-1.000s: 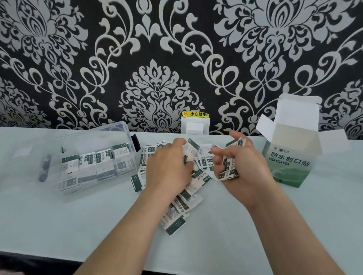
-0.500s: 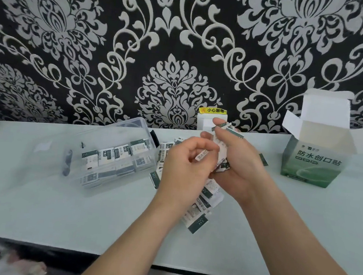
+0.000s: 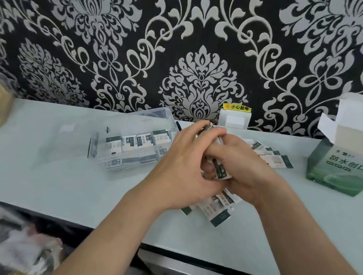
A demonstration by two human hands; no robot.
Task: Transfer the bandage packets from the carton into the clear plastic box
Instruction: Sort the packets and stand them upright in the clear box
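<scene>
While seemingly squaring a stack for the box (image 3: 133, 119), left hand (image 3: 181, 172) and right hand (image 3: 248, 172) both pinch packets (image 3: 222, 173) mid-bench.

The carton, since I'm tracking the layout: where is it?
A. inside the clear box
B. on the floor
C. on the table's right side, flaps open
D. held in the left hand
C: the carton stands on the table at the right, its top flaps open.

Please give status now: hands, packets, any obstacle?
Left hand and right hand both grip packet stack. Clear box partly filled, left of hands. Loose packets on table; nothing blocks box.
</scene>
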